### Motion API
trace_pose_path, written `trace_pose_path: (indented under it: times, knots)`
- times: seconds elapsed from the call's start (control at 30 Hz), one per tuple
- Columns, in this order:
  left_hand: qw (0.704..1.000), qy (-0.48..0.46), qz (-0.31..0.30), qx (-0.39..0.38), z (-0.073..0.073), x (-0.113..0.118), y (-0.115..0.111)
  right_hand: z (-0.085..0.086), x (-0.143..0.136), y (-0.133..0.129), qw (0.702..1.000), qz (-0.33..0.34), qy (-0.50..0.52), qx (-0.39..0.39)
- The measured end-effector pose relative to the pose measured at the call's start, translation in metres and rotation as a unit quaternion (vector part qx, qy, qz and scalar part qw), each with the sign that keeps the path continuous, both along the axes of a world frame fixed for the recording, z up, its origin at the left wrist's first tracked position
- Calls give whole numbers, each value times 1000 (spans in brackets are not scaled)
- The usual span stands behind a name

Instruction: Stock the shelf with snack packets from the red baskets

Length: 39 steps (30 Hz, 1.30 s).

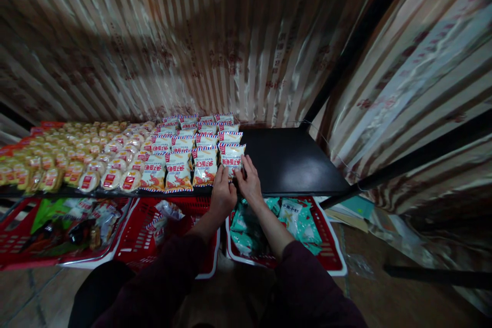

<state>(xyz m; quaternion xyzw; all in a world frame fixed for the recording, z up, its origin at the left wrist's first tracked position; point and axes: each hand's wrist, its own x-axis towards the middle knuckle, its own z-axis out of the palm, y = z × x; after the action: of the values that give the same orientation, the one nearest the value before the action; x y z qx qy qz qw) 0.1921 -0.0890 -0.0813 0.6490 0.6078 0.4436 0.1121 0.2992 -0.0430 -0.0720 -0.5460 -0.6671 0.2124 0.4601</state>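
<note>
A white snack bag (231, 155) with red lettering and a striped top edge stands at the front right of several rows of matching bags (179, 166) on a black shelf (292, 159). Both my hands are on this one bag. My left hand (223, 196) grips its lower left side, and my right hand (249, 180) has its fingers along the right side. Part of the bag's lower edge is hidden behind my fingers. Left of the bags lie rows of round wrapped crackers (111, 178) and yellow wrapped snacks (49, 178).
Below the shelf stand three red baskets: one with teal snack bags (292, 215), a middle one (132, 236) with a few white bags, and a left one with mixed packets (77, 220). A striped curtain (230, 61) hangs behind; a black post (326, 82) rises at right.
</note>
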Motion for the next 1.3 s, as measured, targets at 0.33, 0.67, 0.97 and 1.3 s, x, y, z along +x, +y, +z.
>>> trace_pose_path:
  times: [0.33, 0.67, 0.97, 1.3]
  knots:
    - [1000, -10, 0, -23, -4, -5, 2, 2, 0, 1, 999, 28, 10, -23]
    - [1000, -12, -18, -4, 8, -5, -6, 0, 3, -2, 1000, 18, -24, 1]
    - [999, -5, -47, 14, 11, -19, -52, 23, -3, -29, 987, 18, -50, 151]
    - [993, -58, 9, -104, -26, -60, -86, -2, -47, -92, 958, 249, -85, 112]
